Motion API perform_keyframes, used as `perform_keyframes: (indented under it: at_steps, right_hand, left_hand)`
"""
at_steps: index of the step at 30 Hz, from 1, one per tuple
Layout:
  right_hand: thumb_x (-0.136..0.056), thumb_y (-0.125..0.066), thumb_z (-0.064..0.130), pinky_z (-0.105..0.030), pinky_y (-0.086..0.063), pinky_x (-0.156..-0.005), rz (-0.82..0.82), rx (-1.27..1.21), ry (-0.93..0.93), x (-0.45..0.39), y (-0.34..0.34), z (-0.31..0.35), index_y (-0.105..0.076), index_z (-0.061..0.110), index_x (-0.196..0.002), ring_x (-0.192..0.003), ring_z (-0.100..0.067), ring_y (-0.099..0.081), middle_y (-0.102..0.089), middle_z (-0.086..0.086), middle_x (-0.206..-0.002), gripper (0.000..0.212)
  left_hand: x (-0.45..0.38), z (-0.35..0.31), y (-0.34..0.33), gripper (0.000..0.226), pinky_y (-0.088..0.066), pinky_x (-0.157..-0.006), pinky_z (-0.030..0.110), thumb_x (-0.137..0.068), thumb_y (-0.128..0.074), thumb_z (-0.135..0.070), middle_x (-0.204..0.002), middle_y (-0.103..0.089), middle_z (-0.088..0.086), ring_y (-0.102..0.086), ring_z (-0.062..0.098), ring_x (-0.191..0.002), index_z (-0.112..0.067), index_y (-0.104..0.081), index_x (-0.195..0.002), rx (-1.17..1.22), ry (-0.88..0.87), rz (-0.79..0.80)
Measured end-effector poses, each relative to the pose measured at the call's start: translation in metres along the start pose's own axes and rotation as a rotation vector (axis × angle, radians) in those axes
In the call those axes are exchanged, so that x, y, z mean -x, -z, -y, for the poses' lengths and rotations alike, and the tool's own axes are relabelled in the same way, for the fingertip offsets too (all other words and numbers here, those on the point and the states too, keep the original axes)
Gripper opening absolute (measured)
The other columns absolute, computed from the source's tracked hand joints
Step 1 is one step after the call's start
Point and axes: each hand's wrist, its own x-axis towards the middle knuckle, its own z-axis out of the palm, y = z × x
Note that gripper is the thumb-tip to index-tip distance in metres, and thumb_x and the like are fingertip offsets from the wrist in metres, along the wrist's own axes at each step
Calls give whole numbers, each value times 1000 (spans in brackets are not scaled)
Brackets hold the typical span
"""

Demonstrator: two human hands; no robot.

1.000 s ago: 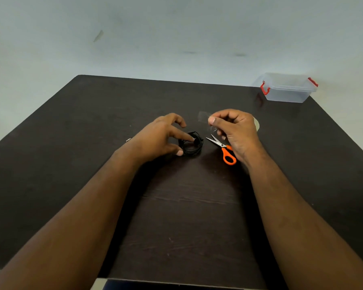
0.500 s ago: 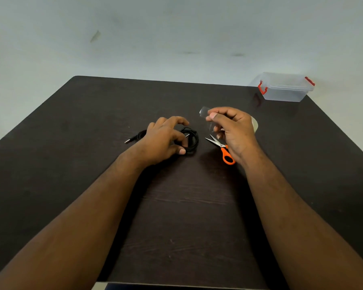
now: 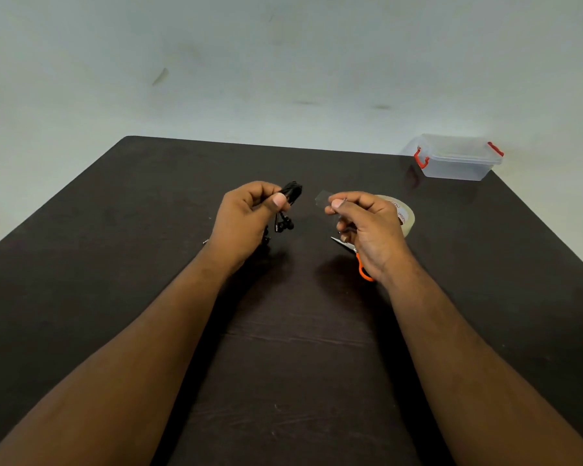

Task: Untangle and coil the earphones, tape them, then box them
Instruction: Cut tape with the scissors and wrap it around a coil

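My left hand (image 3: 246, 218) grips the coiled black earphones (image 3: 292, 193) above the dark table (image 3: 115, 264), thumb pressed on the coil. The earbuds (image 3: 284, 225) dangle below my fingers. My right hand (image 3: 367, 223) pinches a short strip of clear tape (image 3: 322, 198) between thumb and forefinger, a little to the right of the coil and apart from it. A clear plastic box (image 3: 455, 158) with red clips stands shut at the table's far right corner.
A roll of clear tape (image 3: 403, 213) lies flat just behind my right hand. Orange-handled scissors (image 3: 362, 267) lie on the table, partly hidden under my right hand. A pale wall rises beyond the table's far edge.
My left hand has picked the coiled earphones up off the table and raised them. My right hand still holds the tape strip, now closer to the coil's level.
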Motion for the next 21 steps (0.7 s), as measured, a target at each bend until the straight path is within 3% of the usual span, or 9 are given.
perform_keyframes:
  at_steps: [2, 5, 7, 12, 17, 21]
  right_hand:
    - [-85, -67, 7, -22, -41, -50, 4, -13, -5, 2, -3, 1, -74, 16, -82, -56, -11, -53, -73, -5, -79, 12]
    - [-85, -66, 6, -23, -40, -50, 1, -40, -10, 6, -9, 3, -74, 15, -83, -57, -11, -52, -72, -4, -78, 12]
    - [-85, -66, 6, -23, -39, -47, -11, -40, -5, 9, -17, 3, -74, 16, -81, -56, -11, -52, -72, -4, -78, 13]
    - [-85, -65, 8, -22, -41, -43, -128, 13, -49, 22, -41, -2, -73, 15, -83, -51, -8, -52, -71, -4, -78, 12]
    - [-87, -65, 16, -24, -44, -47, -212, -61, -156, 30, -54, -5, -72, 20, -78, -60, -12, -55, -70, 0, -79, 12]
    - [-87, -67, 19, -27, -45, -52, -254, -108, -215, 32, -56, -4, -71, 20, -77, -68, -13, -56, -67, 3, -75, 10]
  left_hand:
    - [0, 0, 0, 11, -52, -87, 31, -95, -60, -13, -80, -72, -5, -66, 6, -82, -16, -68, -88, 118, 70, -28]
    - [1, 1, -1, 10, -49, -97, 53, -94, -61, -14, -78, -72, 2, -66, 19, -85, -12, -69, -89, 244, 137, -47]
    - [2, 1, -3, 10, -49, -98, 55, -94, -62, -12, -76, -71, 3, -66, 21, -82, -10, -70, -88, 278, 137, -65]
    - [6, -5, -12, 10, -56, -87, 40, -92, -63, -7, -73, -71, 3, -67, 16, -75, -10, -72, -88, 257, 77, -121]
    - [11, -8, -17, 15, -55, -77, 23, -90, -64, -4, -71, -71, 3, -69, 12, -74, -14, -74, -92, 223, -24, -121]
    - [11, -6, -21, 15, -52, -74, 17, -85, -70, -2, -91, -67, 12, -65, 3, -79, -5, -73, -99, 195, -64, -165]
